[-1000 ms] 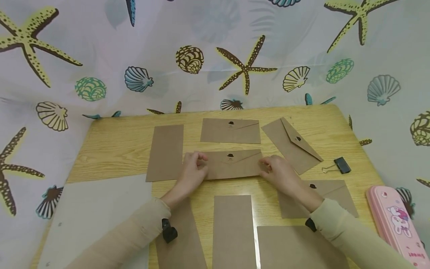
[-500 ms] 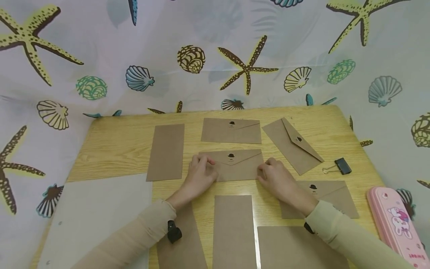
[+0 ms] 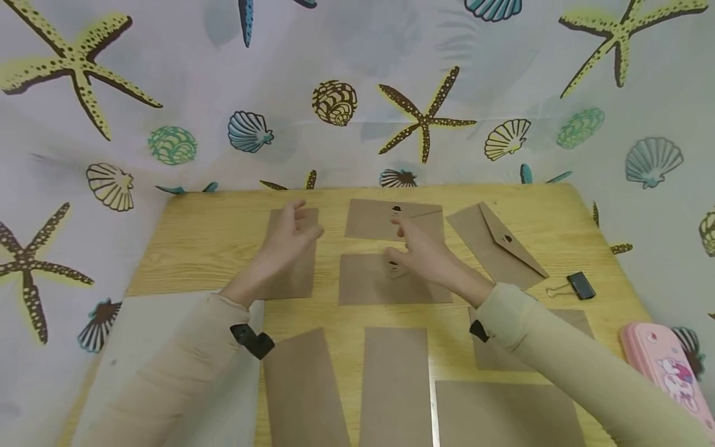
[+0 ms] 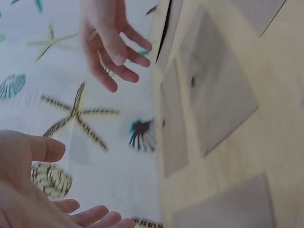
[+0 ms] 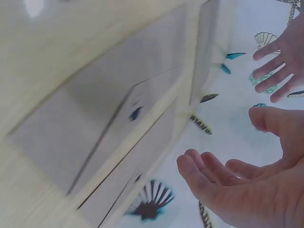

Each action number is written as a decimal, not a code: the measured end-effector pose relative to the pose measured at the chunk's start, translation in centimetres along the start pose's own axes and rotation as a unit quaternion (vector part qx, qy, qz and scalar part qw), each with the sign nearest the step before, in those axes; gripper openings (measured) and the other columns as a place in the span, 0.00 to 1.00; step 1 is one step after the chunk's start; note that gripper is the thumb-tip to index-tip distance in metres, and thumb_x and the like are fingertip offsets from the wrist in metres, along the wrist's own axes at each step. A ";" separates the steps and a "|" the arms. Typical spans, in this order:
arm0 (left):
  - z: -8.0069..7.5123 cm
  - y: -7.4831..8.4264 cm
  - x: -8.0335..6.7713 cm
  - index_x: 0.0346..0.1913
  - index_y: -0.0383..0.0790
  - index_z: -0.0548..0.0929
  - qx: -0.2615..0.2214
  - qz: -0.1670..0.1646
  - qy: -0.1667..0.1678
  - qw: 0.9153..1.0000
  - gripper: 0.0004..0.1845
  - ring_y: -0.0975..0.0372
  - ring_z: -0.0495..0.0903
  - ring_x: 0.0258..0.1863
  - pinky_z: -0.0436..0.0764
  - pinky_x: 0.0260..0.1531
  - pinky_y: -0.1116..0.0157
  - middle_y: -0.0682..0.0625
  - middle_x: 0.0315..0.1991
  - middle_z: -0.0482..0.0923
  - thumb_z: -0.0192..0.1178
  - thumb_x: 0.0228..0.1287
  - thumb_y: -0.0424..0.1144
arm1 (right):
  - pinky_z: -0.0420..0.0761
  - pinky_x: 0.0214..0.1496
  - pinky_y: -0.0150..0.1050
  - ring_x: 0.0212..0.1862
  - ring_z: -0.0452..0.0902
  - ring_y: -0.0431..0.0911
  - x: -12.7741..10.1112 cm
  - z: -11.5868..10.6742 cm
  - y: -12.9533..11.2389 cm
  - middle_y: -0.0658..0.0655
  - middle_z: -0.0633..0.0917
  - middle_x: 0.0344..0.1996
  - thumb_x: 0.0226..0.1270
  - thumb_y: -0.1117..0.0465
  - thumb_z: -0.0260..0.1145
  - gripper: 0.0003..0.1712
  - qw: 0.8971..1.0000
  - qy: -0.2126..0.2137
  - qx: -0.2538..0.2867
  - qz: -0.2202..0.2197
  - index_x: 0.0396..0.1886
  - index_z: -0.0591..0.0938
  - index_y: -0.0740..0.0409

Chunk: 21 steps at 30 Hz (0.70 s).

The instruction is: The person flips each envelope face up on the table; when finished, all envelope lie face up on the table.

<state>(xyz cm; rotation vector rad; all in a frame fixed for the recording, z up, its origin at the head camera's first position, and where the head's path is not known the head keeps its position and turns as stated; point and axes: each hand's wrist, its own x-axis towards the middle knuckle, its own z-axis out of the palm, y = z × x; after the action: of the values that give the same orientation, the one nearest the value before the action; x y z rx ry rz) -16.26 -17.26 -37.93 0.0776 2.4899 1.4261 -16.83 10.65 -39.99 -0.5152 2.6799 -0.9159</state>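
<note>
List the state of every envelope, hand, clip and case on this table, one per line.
Left hand: open, lifted, holding nothing.
Right hand: open, lifted, holding nothing.
Middle envelope: flat, partly hidden by the right hand.
Back envelope: flap shut, flat.
Tilted envelope: flap shut, lying askew.
Plain envelopes: lying plain side up.
Binder clip: lying loose, clamping nothing.
Pencil case: shut.

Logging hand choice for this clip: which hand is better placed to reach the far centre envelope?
Probably the right hand: it hovers open over the far centre envelope. The left hand is over the plain envelope.
</note>
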 end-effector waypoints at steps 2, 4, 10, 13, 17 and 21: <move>-1.7 0.0 0.5 0.85 0.36 0.39 0.015 -0.024 0.009 1.000 0.45 0.38 0.53 0.83 0.61 0.80 0.38 0.30 0.84 0.48 0.52 0.81 0.48 | 0.84 0.58 0.55 0.59 0.82 0.62 1.6 0.5 -1.3 0.69 0.76 0.70 0.79 0.50 0.63 0.42 1.000 -0.015 0.021 -0.007 0.83 0.59 0.61; -2.9 -0.4 1.1 0.85 0.37 0.37 0.026 -0.041 0.009 0.999 0.46 0.38 0.54 0.83 0.61 0.79 0.38 0.30 0.84 0.47 0.52 0.81 0.51 | 0.77 0.72 0.57 0.73 0.73 0.61 3.0 1.2 -2.4 0.69 0.73 0.74 0.80 0.50 0.63 0.44 0.999 -0.029 0.042 -0.009 0.84 0.56 0.61; -5.0 -2.6 2.3 0.84 0.34 0.31 0.029 -0.085 -0.004 0.996 0.49 0.33 0.50 0.83 0.59 0.80 0.36 0.25 0.83 0.42 0.48 0.82 0.56 | 0.63 0.83 0.58 0.85 0.54 0.59 6.6 4.2 -4.9 0.65 0.55 0.85 0.79 0.49 0.61 0.50 0.988 -0.074 0.133 0.020 0.86 0.44 0.60; -5.7 -3.9 2.7 0.84 0.33 0.29 0.035 -0.112 -0.007 0.993 0.48 0.33 0.47 0.84 0.57 0.81 0.37 0.24 0.83 0.39 0.44 0.83 0.57 | 0.66 0.82 0.56 0.83 0.58 0.60 8.1 5.8 -6.1 0.68 0.57 0.84 0.79 0.50 0.62 0.52 0.986 -0.078 0.140 0.036 0.86 0.42 0.62; -6.2 -5.9 3.0 0.83 0.31 0.27 0.043 -0.150 -0.016 0.988 0.49 0.34 0.43 0.84 0.54 0.82 0.38 0.24 0.84 0.36 0.41 0.83 0.58 | 0.72 0.77 0.56 0.74 0.72 0.62 9.6 8.2 -7.0 0.72 0.68 0.78 0.79 0.50 0.63 0.55 0.982 -0.085 0.155 0.060 0.86 0.39 0.62; -6.7 -7.7 2.8 0.82 0.31 0.24 0.038 -0.175 -0.017 0.984 0.51 0.34 0.40 0.85 0.50 0.83 0.38 0.24 0.84 0.32 0.42 0.82 0.58 | 0.68 0.81 0.55 0.78 0.68 0.62 10.6 10.0 -7.8 0.71 0.65 0.80 0.78 0.52 0.63 0.56 0.975 -0.088 0.195 0.061 0.87 0.36 0.60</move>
<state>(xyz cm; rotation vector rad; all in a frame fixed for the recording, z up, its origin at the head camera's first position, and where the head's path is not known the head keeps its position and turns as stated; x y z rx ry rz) -20.03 -26.34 -41.83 -0.3029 2.3804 1.1736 -20.95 -4.84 -44.13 -0.3222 2.2660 -1.2549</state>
